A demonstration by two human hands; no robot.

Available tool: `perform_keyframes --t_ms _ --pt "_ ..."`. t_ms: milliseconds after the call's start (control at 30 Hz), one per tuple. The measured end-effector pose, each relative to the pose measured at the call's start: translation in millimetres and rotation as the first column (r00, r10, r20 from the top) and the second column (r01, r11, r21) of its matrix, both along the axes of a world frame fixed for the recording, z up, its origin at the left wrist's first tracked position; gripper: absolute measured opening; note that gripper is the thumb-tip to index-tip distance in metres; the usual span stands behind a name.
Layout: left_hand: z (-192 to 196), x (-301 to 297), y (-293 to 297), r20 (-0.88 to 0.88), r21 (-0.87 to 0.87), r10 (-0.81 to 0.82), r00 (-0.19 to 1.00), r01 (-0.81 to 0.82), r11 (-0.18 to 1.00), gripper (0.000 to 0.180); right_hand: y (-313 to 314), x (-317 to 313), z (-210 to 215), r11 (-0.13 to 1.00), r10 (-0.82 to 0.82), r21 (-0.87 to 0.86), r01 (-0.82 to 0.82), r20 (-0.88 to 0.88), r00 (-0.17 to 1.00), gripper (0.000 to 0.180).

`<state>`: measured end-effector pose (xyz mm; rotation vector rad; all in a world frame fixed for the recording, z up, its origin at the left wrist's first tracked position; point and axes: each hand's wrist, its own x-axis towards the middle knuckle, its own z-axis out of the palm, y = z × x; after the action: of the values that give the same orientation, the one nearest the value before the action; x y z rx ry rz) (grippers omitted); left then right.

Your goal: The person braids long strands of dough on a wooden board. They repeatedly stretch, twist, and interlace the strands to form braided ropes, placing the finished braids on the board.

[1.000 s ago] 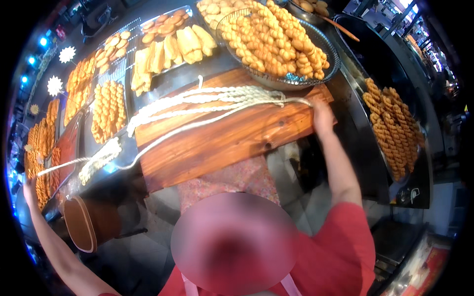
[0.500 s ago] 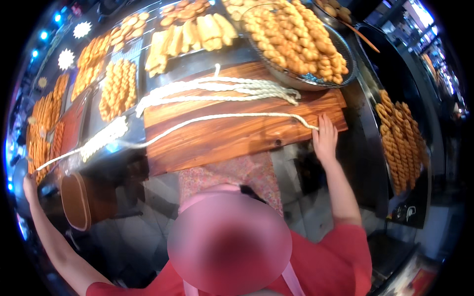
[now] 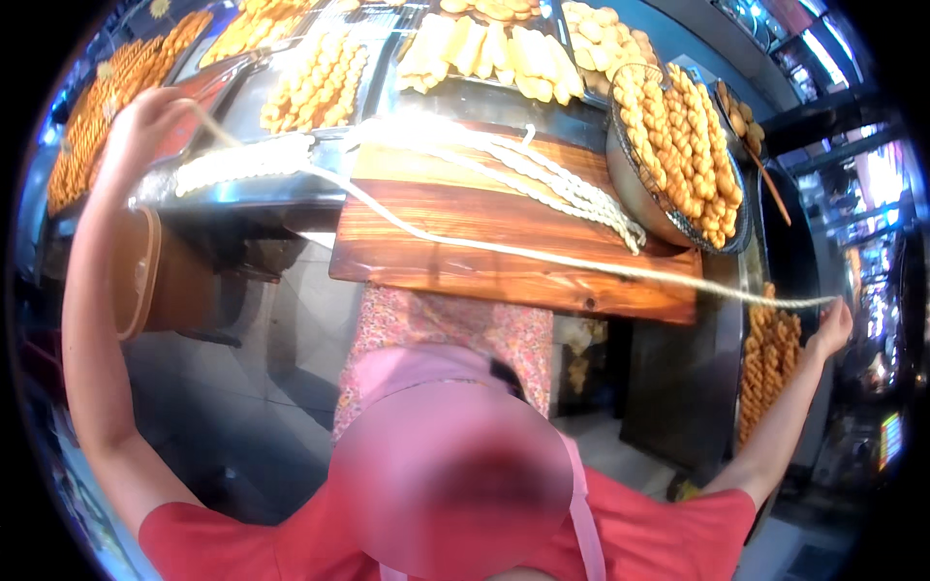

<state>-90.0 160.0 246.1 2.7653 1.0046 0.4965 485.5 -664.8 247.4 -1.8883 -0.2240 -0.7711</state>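
A long pale dough rope (image 3: 465,243) stretches across the wooden board (image 3: 417,267), running past both its sides. Its far left end is in my left hand (image 3: 153,118), raised over the metal counter with fingers closed. On the other side, my right hand (image 3: 833,327) pinches the right end beyond the board's edge, above a tray of fried twists. Behind the rope, several twisted raw dough strands (image 3: 557,177) lie along the board. A row of shorter white dough twists (image 3: 242,165) rests on the metal to the left.
A deep bowl (image 3: 644,201) heaped with fried dough twists (image 3: 678,145) stands at the board's back right corner. Trays of fried pieces (image 3: 489,56) line the back. More fried twists (image 3: 765,378) lie at right, and a brown bin (image 3: 160,276) stands below the counter at left.
My right hand has moved from the board out to the right, drawing the rope's end along. My left hand has risen forward and right. The rope now reaches past the board's right edge.
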Motion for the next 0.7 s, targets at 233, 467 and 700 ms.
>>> perform_keyframes --t_ms 233,467,700 --pt "-81 22 -102 -0.165 -0.231 -0.472 0.866 0.431 0.872 0.03 353 -246 -24 0.819 0.572 -0.115 -0.562 0.109 0.813 0.024" --pt "-131 2 -116 -0.173 -0.189 -0.551 0.816 0.522 0.832 0.01 548 -368 -165 0.007 0.995 -0.459 -0.888 -0.084 0.051 0.03" --pt "-196 74 -112 -0.034 -0.217 -0.66 0.75 0.64 0.737 0.014 478 -326 -270 0.293 0.754 -0.621 -0.727 -0.318 0.575 0.015"
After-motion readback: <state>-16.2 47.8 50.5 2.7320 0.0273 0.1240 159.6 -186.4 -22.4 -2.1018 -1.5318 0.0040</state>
